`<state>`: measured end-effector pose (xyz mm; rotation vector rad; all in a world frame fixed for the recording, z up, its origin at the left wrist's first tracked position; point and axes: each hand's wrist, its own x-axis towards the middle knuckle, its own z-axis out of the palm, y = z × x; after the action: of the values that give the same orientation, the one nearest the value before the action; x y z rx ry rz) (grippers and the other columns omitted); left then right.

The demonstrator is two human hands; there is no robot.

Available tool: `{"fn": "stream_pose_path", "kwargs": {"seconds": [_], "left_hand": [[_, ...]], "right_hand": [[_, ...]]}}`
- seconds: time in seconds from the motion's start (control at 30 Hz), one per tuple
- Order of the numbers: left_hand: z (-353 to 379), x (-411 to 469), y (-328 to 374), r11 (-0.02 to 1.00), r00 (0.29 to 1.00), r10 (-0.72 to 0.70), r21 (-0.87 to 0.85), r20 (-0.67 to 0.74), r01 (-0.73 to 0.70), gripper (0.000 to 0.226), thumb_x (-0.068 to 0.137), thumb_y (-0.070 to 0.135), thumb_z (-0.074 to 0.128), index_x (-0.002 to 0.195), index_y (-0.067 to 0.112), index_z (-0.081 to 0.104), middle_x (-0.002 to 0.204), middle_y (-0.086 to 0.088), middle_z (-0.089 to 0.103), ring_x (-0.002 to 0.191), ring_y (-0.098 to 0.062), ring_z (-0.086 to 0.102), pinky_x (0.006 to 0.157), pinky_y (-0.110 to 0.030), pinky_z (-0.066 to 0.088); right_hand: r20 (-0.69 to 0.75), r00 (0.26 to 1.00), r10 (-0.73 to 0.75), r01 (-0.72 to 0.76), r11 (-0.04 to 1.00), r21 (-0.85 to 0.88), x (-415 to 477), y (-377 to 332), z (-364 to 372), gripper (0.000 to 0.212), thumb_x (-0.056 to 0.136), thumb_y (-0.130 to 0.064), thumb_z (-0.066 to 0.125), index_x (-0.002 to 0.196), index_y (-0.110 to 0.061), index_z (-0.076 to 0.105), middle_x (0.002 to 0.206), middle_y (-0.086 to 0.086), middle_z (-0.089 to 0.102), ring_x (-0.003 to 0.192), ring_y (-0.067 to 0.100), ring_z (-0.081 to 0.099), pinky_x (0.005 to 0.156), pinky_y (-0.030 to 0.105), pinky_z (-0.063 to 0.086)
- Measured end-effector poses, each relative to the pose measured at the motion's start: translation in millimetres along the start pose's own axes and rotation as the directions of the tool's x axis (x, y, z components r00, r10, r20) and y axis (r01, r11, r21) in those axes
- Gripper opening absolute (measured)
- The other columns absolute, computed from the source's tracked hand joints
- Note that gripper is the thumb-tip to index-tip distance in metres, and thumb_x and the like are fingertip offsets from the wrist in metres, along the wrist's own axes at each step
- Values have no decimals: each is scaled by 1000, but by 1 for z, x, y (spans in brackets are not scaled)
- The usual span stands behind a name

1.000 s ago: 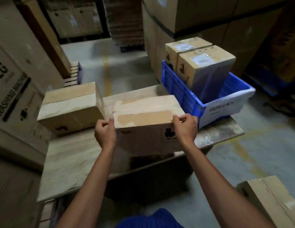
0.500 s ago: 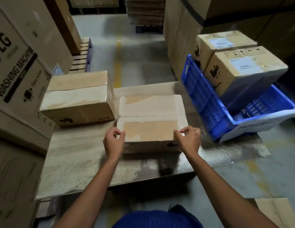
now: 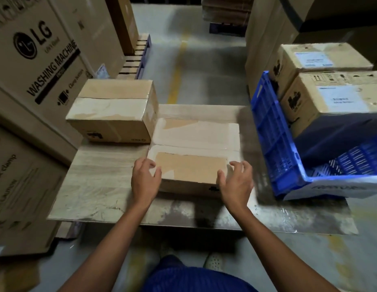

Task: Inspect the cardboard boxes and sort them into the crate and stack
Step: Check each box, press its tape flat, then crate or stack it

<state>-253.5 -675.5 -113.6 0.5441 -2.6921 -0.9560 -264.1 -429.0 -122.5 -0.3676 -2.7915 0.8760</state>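
- While the cardboard box [image 3: 193, 144] lies on the table [image 3: 99, 186] near the crate [image 3: 271, 140], left hand [image 3: 144, 182] and right hand [image 3: 236, 184] flank its near corners, fingers loosely spread, gripping nothing
- Lifting with so loose a hold could drop it

The near box [image 3: 196, 142] is tan cardboard with pale, whitish tape and a bare brown rectangle on top. The left box [image 3: 113, 110] is tan with a pale band across it. The crate [image 3: 273, 140] is bright blue with slotted walls. The crated boxes [image 3: 339, 98] carry pale blue labels and black symbols. The desk [image 3: 103, 175] shows pale wood grain.
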Motion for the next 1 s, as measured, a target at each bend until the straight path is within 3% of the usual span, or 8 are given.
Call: {"fn": "stream_pose_path", "kwargs": {"seconds": [0.1, 0.3, 0.4, 0.6, 0.7, 0.77, 0.87, 1.0], "left_hand": [[7, -8, -1, 970, 978, 202, 129, 46, -206, 17, 86, 15, 70, 103, 9, 66, 133, -13, 54, 122, -30, 50, 94, -43, 50], [15, -7, -4, 888, 912, 367, 222, 182, -402, 39, 94, 33, 49, 121, 10, 64, 135, -14, 57, 130, -30, 49, 108, -48, 41], [13, -5, -10, 858, 891, 396, 256, 221, -445, 44, 95, 37, 43, 123, 11, 65, 135, -13, 59, 130, -30, 50, 107, -49, 42], [6, 36, 4, 745, 812, 534, 322, 236, -584, 27, 87, 29, 44, 85, 13, 67, 88, -7, 60, 86, -29, 57, 76, -41, 44], [13, 59, 4, 742, 778, 532, 258, 335, -618, 31, 90, 19, 52, 116, 10, 65, 129, -19, 57, 125, -37, 51, 107, -47, 39], [14, 66, 3, 769, 760, 479, 207, 439, -604, 49, 97, 18, 47, 146, 12, 45, 159, -17, 28, 149, -32, 23, 120, -44, 18], [18, 71, 2, 759, 747, 441, 237, 498, -606, 54, 104, 26, 33, 157, 15, 23, 165, -9, 12, 153, -24, 7, 122, -37, 4], [17, 82, 12, 668, 728, 450, 346, 518, -659, 50, 101, 32, 36, 149, 18, 39, 153, -11, 38, 141, -27, 33, 113, -42, 27]], "right_hand": [[98, 970, -223, 235, 962, -142, -6, -14, 12, 45, 89, -35, 67, 127, -13, 56, 158, 19, 32, 150, 35, 24, 119, 55, 12], [311, 822, -477, 523, 848, -83, -22, -49, 43, 50, 100, -43, 38, 138, -14, 55, 155, 13, 41, 146, 33, 34, 117, 50, 30], [296, 811, -504, 566, 805, -180, -25, -52, 49, 47, 101, -44, 36, 132, -16, 59, 148, 11, 50, 140, 33, 42, 113, 50, 33], [278, 851, -446, 522, 776, -354, -9, -78, 50, 41, 92, -53, 40, 106, -18, 57, 114, 8, 53, 102, 29, 49, 82, 44, 37], [346, 858, -379, 491, 803, -337, 7, -97, 61, 53, 91, -53, 35, 122, -16, 55, 130, 16, 51, 120, 36, 48, 92, 52, 39], [473, 809, -348, 518, 803, -295, 14, -102, 67, 72, 93, -52, 15, 152, -17, 34, 161, 18, 26, 150, 36, 21, 115, 59, 20], [550, 774, -312, 521, 808, -275, 17, -102, 73, 78, 91, -52, -3, 160, -20, 10, 168, 10, 1, 155, 29, -3, 121, 52, -2], [527, 781, -336, 527, 808, -265, 21, -102, 70, 76, 91, -53, 7, 156, -19, 27, 165, 11, 19, 152, 32, 17, 118, 54, 17]]}}
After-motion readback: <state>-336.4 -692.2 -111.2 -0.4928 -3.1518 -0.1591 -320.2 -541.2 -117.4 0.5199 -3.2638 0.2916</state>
